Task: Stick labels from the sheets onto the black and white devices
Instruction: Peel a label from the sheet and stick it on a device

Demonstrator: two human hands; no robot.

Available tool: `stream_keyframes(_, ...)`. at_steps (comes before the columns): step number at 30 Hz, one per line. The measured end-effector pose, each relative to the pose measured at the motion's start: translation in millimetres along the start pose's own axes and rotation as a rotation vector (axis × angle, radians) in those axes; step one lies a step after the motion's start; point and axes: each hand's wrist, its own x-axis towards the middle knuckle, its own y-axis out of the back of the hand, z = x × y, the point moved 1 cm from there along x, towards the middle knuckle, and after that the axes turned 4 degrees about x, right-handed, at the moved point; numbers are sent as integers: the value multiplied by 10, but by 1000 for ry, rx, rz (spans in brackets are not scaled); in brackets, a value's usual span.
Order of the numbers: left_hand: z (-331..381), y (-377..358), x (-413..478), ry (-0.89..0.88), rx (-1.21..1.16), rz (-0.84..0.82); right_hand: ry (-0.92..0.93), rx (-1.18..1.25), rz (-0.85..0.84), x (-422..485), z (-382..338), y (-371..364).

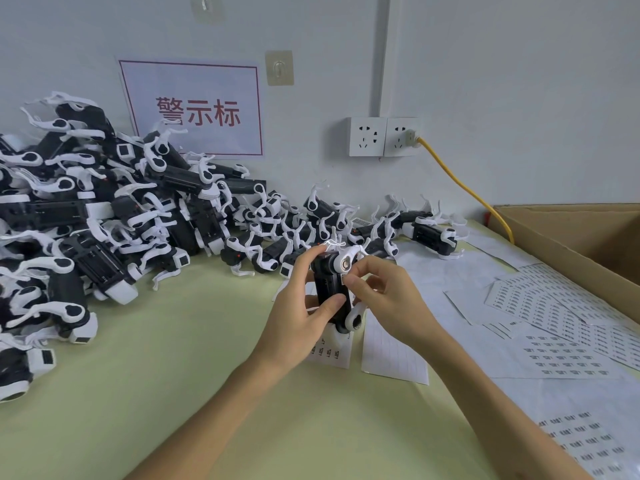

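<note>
My left hand (301, 313) grips one device (329, 289) upright above the worktop (173, 375), thumb across its black body and fingers curled round the back and over the top. My right hand (384, 292) is closed at its fingertips on what looks like a small white label (344, 279), held against the body just below the white hinge, though it is too small to be sure. The device looks light, stiff and smooth. Its thin white arms seem the breakable part, so I judge the black body the place to hold it. The label is flimsy and will likely cling to skin, so it wants a light pinch by its edge. The sheets (554, 358) lie just right of my hands, beside a box (588, 237). The pile (104, 220) of devices sits at the left against the wall.
</note>
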Motion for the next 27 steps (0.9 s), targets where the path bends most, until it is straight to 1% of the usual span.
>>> stream_keyframes(27, 24, -3, -15, -15, 7, -7, 34, -11, 24, -21, -17, -30)
